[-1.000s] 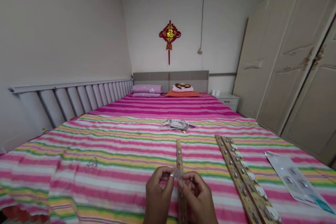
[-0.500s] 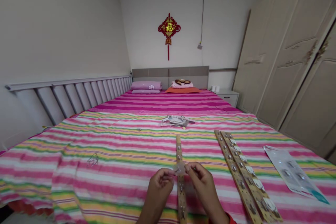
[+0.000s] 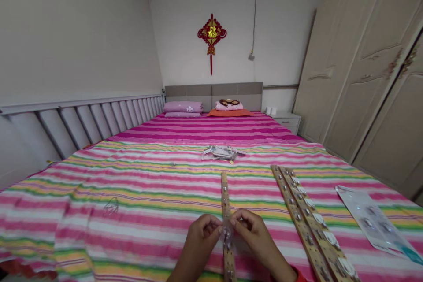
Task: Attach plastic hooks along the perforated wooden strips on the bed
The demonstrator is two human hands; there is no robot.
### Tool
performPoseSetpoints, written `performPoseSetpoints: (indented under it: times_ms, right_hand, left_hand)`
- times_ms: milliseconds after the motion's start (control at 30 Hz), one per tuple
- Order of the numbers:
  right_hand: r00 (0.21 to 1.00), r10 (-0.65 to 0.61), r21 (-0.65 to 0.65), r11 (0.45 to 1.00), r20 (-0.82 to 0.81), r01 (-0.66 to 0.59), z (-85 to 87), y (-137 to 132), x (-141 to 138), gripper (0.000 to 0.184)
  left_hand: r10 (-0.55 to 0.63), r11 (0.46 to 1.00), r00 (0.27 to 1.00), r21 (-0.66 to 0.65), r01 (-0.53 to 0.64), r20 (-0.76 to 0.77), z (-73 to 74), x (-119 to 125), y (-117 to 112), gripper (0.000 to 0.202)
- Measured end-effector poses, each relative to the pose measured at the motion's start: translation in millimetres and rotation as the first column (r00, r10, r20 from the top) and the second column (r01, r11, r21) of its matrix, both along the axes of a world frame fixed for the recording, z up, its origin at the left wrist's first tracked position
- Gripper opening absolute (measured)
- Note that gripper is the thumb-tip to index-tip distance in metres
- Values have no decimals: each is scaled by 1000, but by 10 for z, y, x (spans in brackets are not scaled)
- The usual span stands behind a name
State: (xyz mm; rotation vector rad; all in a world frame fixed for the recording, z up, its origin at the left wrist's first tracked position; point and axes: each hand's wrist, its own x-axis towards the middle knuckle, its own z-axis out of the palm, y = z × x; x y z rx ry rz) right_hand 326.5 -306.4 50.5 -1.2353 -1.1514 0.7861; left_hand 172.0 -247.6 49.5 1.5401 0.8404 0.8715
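A narrow wooden strip (image 3: 225, 198) studded with small metal pieces lies lengthwise on the striped bedspread (image 3: 139, 194) in front of me. My left hand (image 3: 202, 233) and my right hand (image 3: 251, 233) meet over its near part. Both hands pinch a small clear plastic piece (image 3: 227, 232) between thumb and fingertips, right above the strip.
Two more studded wooden strips (image 3: 307, 216) lie side by side to the right. A clear plastic packet (image 3: 373, 224) rests further right. A small pile of clear bags (image 3: 221, 153) sits mid-bed. Pillows (image 3: 183, 107) lie at the headboard, a wardrobe (image 3: 370, 66) stands right, a padded rail (image 3: 82, 119) left.
Both hands have lowered the clear piece from above the strip down onto it. The view has tipped slightly up and forward.
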Motion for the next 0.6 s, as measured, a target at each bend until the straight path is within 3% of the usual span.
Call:
performPoseSetpoints:
  times_ms: [233, 600]
  right_hand:
    - [974, -149, -74, 988, -173, 138, -110, 152, 86, 34]
    - [973, -120, -63, 992, -196, 109, -297, 611, 282, 35]
  left_hand:
    - [-56, 992, 994, -109, 66, 96, -34, 120, 152, 22]
    - [49, 960, 995, -279, -21, 92, -100, 503, 700, 26]
